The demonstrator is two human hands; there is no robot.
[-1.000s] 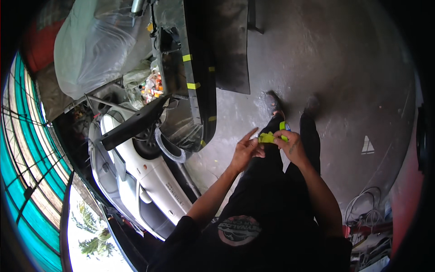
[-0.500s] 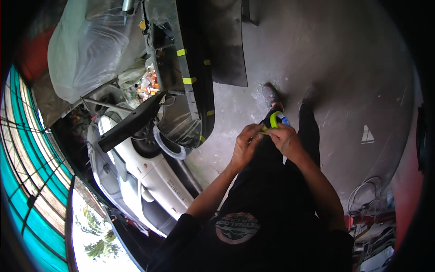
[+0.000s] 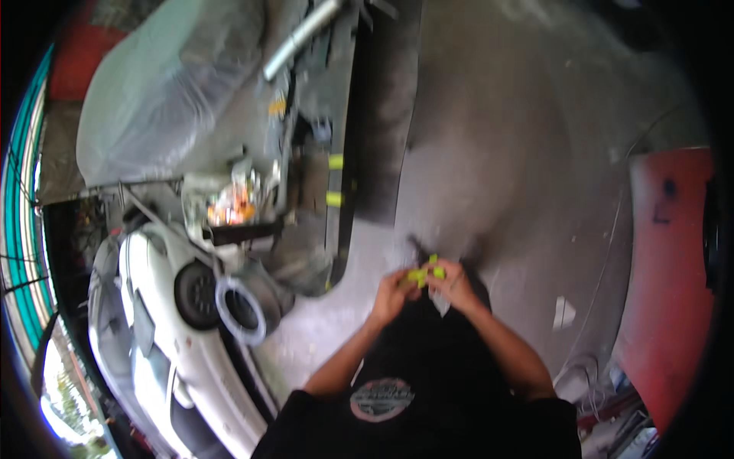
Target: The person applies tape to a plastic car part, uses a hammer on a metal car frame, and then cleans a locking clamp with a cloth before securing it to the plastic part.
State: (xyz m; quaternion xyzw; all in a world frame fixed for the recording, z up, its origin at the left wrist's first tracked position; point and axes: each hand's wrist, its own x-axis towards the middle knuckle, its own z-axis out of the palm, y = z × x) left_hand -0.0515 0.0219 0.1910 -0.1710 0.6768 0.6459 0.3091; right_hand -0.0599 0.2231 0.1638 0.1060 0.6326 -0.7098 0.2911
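In front of my body, both hands are close together on a roll of yellow-green masking tape (image 3: pixel 437 271). My right hand (image 3: pixel 456 289) is closed around the roll. My left hand (image 3: pixel 391 297) pinches a strip of the tape (image 3: pixel 415 277) beside it. Motion blur hides the exact finger positions. Ahead on the left stands a dark car bumper (image 3: pixel 344 218), its near end curved. Two short pieces of the same tape (image 3: pixel 335 199) cross its edge, and neither hand touches it.
A white car (image 3: pixel 195 359) stands at left, with a pale ring-shaped part (image 3: pixel 241 310) near its wheel. Plastic sheeting (image 3: pixel 176 99) covers something large at far left. A red panel (image 3: pixel 669 268) rises at right; cables (image 3: pixel 585 375) lie on the floor near it.
My view has shifted, so the bumper and car sit differently in it and the red panel shows more. My hands remain together at the tape; the roll is now turned and its ring shows less.
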